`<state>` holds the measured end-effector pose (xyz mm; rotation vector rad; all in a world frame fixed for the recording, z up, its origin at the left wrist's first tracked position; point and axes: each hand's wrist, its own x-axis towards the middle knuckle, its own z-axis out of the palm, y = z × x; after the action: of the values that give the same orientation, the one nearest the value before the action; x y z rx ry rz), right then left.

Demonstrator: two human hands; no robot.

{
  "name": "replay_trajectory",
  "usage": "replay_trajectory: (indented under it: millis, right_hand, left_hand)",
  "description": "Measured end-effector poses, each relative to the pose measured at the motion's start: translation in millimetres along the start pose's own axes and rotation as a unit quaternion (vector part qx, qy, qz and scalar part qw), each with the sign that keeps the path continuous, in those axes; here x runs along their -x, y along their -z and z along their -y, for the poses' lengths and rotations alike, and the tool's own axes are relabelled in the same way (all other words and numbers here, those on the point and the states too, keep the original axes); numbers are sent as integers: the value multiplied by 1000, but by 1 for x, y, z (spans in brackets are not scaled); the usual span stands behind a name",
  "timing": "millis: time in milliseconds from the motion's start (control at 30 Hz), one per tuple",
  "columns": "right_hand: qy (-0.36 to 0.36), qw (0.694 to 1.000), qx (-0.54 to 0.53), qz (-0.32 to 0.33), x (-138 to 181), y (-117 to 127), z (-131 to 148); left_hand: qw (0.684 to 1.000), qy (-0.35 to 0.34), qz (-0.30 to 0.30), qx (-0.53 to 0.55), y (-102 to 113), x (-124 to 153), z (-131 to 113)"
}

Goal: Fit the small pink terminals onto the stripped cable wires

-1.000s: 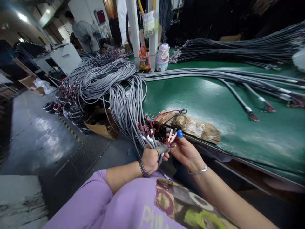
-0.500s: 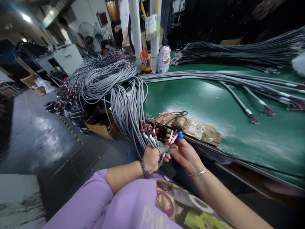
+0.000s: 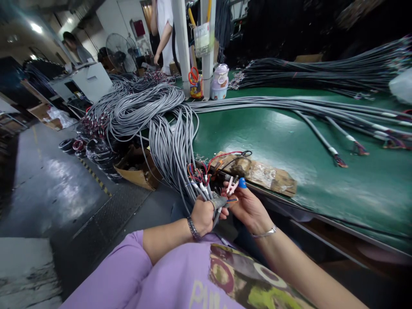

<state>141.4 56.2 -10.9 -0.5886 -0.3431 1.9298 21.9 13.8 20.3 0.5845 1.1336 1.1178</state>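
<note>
My left hand (image 3: 203, 215) is closed around a bundle of grey cables (image 3: 210, 195), with a grey covering on one finger. White-banded cable ends with coloured wires (image 3: 199, 173) fan out just above it. My right hand (image 3: 249, 207) is beside it at the bench edge, a blue cover on the thumb. Between its thumb and fingers is a small pink clip-like tool (image 3: 232, 185), its lower part hidden. A few loose orange and blue wires (image 3: 232, 200) stick out between my two hands.
A taped cardboard strip (image 3: 265, 174) lies along the front edge of the green bench (image 3: 257, 128). Coiled grey cables (image 3: 148, 103) heap on the left, and black cables (image 3: 309, 71) lie behind. A post (image 3: 182, 47) stands at the back; two people are beyond.
My hands keep almost the same pose at the cable ends. The view shifts slightly. In the background, one person's arm has moved and the other person has shifted left.
</note>
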Motion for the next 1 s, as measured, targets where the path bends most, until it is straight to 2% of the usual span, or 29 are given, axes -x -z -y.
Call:
replay_trajectory:
  millis: [167, 367, 567, 700, 867, 1000]
  right_hand:
    - [-4, 1000, 22, 14, -1, 2, -1]
    - [3, 1000, -12, -2, 2, 1, -2]
    - [-10, 999, -3, 37, 11, 2, 1]
    - [-33, 998, 13, 54, 15, 12, 5]
    - [-96, 985, 128, 59, 21, 25, 15]
    - [-119, 961, 232, 89, 28, 19, 27]
  left_hand:
    - [1000, 0, 2, -14, -2, -2, 0]
    - [1000, -7, -8, 11, 2, 2, 0]
    - [1000, -14, -3, 7, 9, 8, 1]
    - [1000, -18, 10, -1, 14, 10, 3]
    - [999, -27, 16, -24, 17, 11, 6]
    - [999, -28, 18, -41, 16, 11, 9]
